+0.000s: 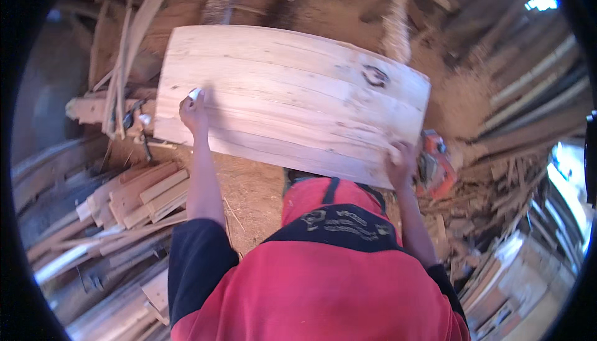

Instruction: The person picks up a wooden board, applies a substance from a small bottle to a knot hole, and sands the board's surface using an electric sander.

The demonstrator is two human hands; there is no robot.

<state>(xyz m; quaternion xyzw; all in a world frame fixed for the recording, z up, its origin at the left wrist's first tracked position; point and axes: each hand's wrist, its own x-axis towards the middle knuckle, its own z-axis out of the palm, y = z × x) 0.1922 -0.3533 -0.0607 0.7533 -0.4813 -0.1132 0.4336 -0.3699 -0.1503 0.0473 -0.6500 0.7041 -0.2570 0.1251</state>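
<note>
Workpiece: A broad pale wooden panel (pixel 286 92), made up of boards joined side by side, lay flat in front of the person, its long axis running from left to right and its right end nearer the person.
Panel marking: A dark knot (pixel 375 76) showed in the face toward the far right corner.
Left hand: The left hand (pixel 193 112) was over the left end of the panel, arm extended.
Left fingers: They were closed around a small white object (pixel 194 94), with little gap between them. Its kind could not be determined, nor whether it touched the wood.
Right hand: The right hand (pixel 400 164) was at the right part of the panel, by the near edge.
Right fingers: They were bent over the panel face. Blur hid the fingertips; how far they were open, and whether they gripped anything, could not be told.
Right-side equipment: A red machine (pixel 435 164) stood just beside the right end of the panel.
Left-side stock: Short cut boards (pixel 155 192) lay piled at the near left.
Right-side stock: Long rough timbers (pixel 541 92) lay at the far right.
Floor: Brown ground (pixel 242 179) showed between the panel and the person.
Clothing: The person wore a red shirt (pixel 323 291) with dark sleeves.
</note>
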